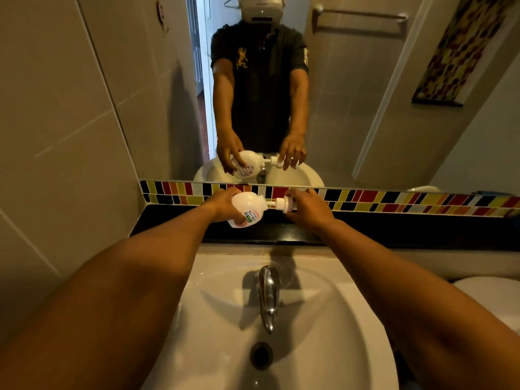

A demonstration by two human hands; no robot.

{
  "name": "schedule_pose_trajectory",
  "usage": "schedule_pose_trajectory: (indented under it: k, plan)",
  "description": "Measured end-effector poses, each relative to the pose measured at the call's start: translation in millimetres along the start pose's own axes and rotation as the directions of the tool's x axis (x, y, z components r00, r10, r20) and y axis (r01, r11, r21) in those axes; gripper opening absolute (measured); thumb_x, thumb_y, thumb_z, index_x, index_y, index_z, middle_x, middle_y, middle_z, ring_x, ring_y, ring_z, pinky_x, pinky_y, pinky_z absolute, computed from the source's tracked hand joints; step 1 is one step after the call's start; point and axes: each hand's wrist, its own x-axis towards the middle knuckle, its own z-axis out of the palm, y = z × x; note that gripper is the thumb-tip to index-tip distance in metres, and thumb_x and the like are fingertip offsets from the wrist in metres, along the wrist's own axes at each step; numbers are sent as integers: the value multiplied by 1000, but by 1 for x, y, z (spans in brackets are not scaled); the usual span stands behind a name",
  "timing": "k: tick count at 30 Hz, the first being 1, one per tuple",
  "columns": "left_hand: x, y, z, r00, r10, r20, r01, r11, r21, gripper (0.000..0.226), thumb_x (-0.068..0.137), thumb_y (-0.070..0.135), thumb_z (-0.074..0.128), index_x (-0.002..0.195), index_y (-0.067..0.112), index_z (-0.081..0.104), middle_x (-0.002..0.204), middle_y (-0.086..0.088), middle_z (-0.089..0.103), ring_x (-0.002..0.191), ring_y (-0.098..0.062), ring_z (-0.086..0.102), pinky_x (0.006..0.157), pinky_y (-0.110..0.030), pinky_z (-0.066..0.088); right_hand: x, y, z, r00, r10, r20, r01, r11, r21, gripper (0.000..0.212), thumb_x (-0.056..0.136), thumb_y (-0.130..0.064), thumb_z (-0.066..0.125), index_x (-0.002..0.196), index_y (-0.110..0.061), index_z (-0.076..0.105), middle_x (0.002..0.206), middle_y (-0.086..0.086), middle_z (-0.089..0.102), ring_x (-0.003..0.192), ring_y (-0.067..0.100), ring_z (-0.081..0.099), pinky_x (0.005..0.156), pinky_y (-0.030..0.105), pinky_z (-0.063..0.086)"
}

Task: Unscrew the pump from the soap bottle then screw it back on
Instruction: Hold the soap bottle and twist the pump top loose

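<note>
Both arms reach forward; left hand (222, 205) grips the tilted bottle (247, 209), right hand (309, 209) pinches the pump (281, 204), pulled clear of its neck.

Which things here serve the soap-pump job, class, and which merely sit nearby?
In use: white plastic soap bottle, held sideways by left hand; white pump head, gripped by right hand.

Merely nearby: chrome tap, white ceramic basin, dark drain, wall mirror, multicoloured tile strip.

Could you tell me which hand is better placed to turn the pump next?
The right hand: it already grips the pump, while the left hand holds the tilted bottle.
</note>
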Motion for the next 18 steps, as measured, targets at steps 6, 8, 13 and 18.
schedule_pose_trajectory:
  k: [6, 8, 13, 18]
  plan:
    - [-8, 11, 2, 999, 9, 39, -8, 1000, -9, 76, 66, 16, 86, 131, 21, 47, 131, -11, 56, 119, -32, 55, 95, -48, 53, 1, -15, -13, 977, -211, -13, 200, 941, -273, 53, 83, -34, 68, 131, -24, 47, 128, 7, 62, 116, 30, 47, 98, 47, 34]
    - [-10, 14, 3, 998, 2, 58, -1, 1000, -20, 77, 66, 17, 86, 132, 22, 46, 131, -10, 55, 118, -32, 54, 89, -46, 56, 0, -18, -17, 966, -258, -10, 241, 916, -321, 52, 83, -33, 66, 131, -22, 49, 127, 8, 63, 116, 30, 47, 97, 46, 33]
    - [-13, 18, 3, 998, 29, 50, -29, 1000, -5, 78, 66, 20, 86, 133, 24, 46, 129, -9, 56, 115, -32, 56, 82, -44, 58, 0, -26, -24, 937, -349, 32, 331, 854, -400, 56, 83, -37, 67, 134, -22, 51, 128, 6, 64, 116, 28, 46, 96, 44, 31]
    - [-13, 20, 2, 996, 64, 66, -65, 998, 18, 78, 66, 17, 85, 133, 25, 46, 132, -10, 55, 118, -33, 55, 87, -46, 57, 3, -31, -31, 943, -305, 131, 329, 909, -257, 53, 81, -40, 69, 129, -24, 56, 128, 7, 62, 118, 31, 46, 95, 47, 31]
